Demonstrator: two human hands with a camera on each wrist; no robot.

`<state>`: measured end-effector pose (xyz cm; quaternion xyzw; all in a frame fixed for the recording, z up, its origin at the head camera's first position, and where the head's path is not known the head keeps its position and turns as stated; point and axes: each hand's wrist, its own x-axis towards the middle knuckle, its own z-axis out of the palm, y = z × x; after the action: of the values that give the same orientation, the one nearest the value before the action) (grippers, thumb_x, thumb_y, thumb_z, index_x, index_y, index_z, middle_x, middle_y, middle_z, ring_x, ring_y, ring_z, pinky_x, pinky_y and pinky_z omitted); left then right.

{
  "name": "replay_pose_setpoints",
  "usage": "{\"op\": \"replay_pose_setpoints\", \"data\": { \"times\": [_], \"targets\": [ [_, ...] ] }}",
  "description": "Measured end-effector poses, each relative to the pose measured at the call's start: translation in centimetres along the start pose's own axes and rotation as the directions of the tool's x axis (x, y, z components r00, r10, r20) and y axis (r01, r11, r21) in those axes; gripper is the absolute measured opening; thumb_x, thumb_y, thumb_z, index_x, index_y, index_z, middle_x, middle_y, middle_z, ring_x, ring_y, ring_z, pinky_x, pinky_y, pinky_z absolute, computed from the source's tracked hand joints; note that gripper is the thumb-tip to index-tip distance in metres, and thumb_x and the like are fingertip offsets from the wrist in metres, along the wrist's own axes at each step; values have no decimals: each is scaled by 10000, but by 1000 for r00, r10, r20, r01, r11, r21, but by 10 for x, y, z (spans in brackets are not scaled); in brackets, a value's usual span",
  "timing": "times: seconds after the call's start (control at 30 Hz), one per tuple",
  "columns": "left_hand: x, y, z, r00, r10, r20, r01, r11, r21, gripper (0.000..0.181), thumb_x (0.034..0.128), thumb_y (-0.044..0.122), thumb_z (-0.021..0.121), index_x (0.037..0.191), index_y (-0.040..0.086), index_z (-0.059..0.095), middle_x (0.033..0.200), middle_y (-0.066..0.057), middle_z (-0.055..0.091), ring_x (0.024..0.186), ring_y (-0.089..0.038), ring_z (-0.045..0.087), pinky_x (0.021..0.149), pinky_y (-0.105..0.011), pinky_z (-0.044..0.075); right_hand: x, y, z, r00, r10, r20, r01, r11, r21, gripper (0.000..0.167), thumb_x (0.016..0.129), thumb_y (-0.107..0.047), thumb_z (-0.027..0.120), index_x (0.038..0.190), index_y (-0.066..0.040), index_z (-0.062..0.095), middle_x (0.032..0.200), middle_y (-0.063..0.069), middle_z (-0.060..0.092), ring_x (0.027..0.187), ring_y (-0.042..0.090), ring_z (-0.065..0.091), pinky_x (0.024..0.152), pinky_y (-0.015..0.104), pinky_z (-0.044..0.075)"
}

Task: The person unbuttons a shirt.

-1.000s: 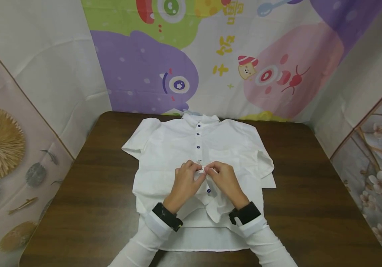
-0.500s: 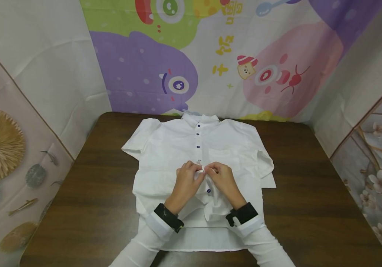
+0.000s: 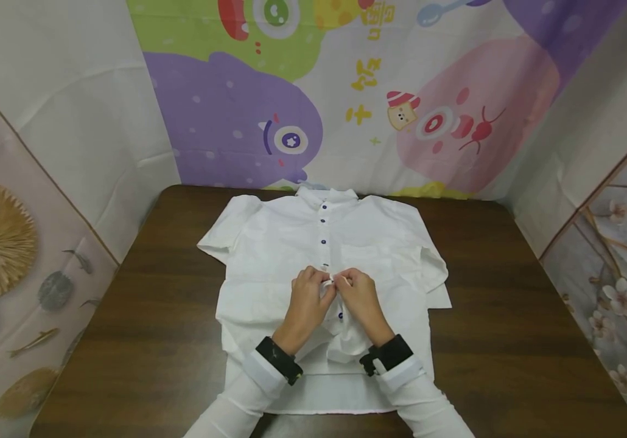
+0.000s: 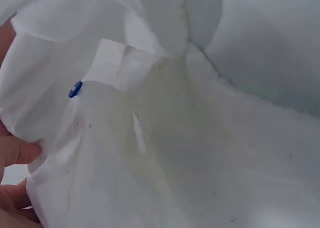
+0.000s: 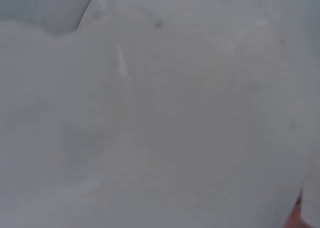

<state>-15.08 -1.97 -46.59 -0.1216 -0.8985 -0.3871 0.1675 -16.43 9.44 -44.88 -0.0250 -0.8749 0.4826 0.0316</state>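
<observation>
Cloth of the white, collared, short-sleeved shirt point(image 3: 275, 261) fills the narrow gap between your 2 hands. The shirt lies front up on the dark-brown wooden table point(image 3: 489, 353), collar away from you, hem towards you. Its long axis, the straight white button strip point(image 3: 323, 253), runs from the collar down into your fingertips. Your left hand point(image 3: 306, 296) pinches cloth there from the left, your right hand point(image 3: 361, 298) from the right; the tips almost meet, so neither is clearly nearer. You cannot tell whether a button sits under them. Just beyond the pinch lies a round dark-blue button point(image 3: 323, 242); on your side of it, a lower blue button point(image 3: 340, 316) sits between your hands. In the left wrist view, your left fingertips point(image 4: 20, 152) hold the fabric near a blue button; the right wrist view is mostly blurred cloth. Judging from this, the crucial relation is how your 2 pinches line up across the strip.
</observation>
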Motion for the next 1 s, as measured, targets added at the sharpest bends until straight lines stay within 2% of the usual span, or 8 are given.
{"op": "replay_pose_setpoints", "data": {
  "times": [0.17, 0.33, 0.5, 0.7, 0.83, 0.93, 1.0],
  "targets": [
    [-1, -1, 3, 999, 21, -33, -20, 1000, 11, 150, 847, 118, 624, 921, -7, 660, 845, -101, 553, 804, -254, 516, 733, -382, 382, -1, -2, 2, 999, 42, -26, -42, 999, 8, 215, 842, -148, 565, 840, 38, 671, 755, 136, 654, 695, 201, 564, 601, 249, 417],
    [-3, -2, 5, 998, 33, -53, -32, 999, 14, 164, 847, 116, 627, 944, -13, 660, 856, -105, 557, 814, -254, 521, 727, -374, 381, -2, -3, 3, 994, 104, -13, -104, 994, 27, 236, 837, -158, 550, 845, 50, 662, 724, 128, 626, 660, 185, 545, 577, 243, 408],
    [-5, -3, 6, 997, 55, -55, -53, 998, 35, 158, 854, 129, 635, 945, 2, 657, 867, -98, 561, 814, -244, 519, 728, -373, 380, -2, -1, 2, 987, 159, 17, -159, 986, 39, 239, 849, -163, 537, 839, 48, 649, 775, 138, 633, 696, 199, 558, 593, 244, 411],
    [-8, -5, 7, 992, 86, -94, -82, 996, 45, 142, 843, 127, 652, 932, 16, 655, 864, -92, 562, 816, -240, 520, 731, -375, 386, -2, 0, 4, 978, 201, 50, -206, 973, 105, 259, 847, -166, 525, 872, 59, 653, 845, 147, 652, 743, 188, 565, 623, 230, 420],
    [-7, -5, 7, 989, 90, -114, -87, 996, 29, 119, 822, 89, 666, 931, 40, 671, 845, -63, 570, 803, -209, 528, 721, -349, 376, -3, 5, 5, 965, 245, 97, -262, 937, 233, 276, 843, -144, 498, 889, 82, 650, 754, 68, 613, 651, 122, 533, 575, 212, 421],
    [-5, -3, 5, 994, 67, -92, -66, 998, 16, 119, 814, 73, 673, 931, 61, 683, 826, -43, 575, 791, -184, 534, 718, -334, 371, -3, 11, 6, 954, 266, 139, -297, 903, 311, 291, 854, -130, 488, 944, 97, 645, 768, 42, 597, 642, 93, 527, 572, 201, 430],
    [-4, -3, 3, 996, 48, -69, -47, 999, 9, 118, 814, 82, 682, 931, 64, 684, 820, -40, 578, 785, -178, 535, 717, -329, 372, -4, 15, 6, 951, 267, 153, -304, 896, 324, 294, 862, -135, 502, 980, 93, 645, 814, 61, 617, 667, 91, 540, 590, 197, 439]
  ]
}}
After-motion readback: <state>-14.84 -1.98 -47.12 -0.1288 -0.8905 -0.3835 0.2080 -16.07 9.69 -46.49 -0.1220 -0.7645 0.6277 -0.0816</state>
